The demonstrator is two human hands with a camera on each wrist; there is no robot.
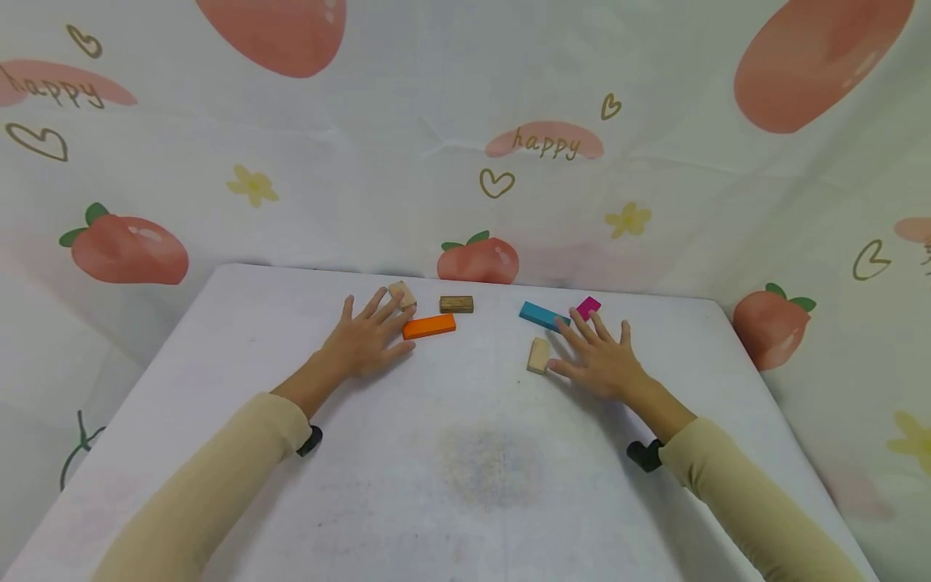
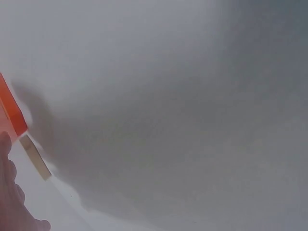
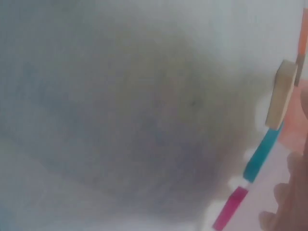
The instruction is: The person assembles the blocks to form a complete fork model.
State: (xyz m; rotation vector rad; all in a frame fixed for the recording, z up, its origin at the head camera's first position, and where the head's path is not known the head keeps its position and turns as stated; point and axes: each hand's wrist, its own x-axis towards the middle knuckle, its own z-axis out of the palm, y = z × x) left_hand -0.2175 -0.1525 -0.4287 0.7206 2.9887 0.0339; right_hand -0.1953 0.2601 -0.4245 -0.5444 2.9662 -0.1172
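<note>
My left hand (image 1: 367, 339) is spread over the table, its fingertips right by a pale wooden block (image 1: 402, 294) and the near end of an orange block (image 1: 429, 326). Just behind the orange one lies a brown wooden block (image 1: 456, 304). On the other side my right hand (image 1: 600, 360) has its fingers straight and apart. Its thumb tip is at a second pale wooden block (image 1: 538, 356), and its index finger overlaps the end of a blue block (image 1: 544, 315). A magenta block (image 1: 588, 308) lies past the fingertips, partly covered by them. Neither hand holds anything.
The blocks lie near the far edge of a white-covered table (image 1: 393, 485). A white curtain (image 1: 393, 137) printed with peaches hangs right behind that edge. A greyish stain (image 1: 490, 465) marks the table's middle. A green cord (image 1: 83, 440) shows at the left edge.
</note>
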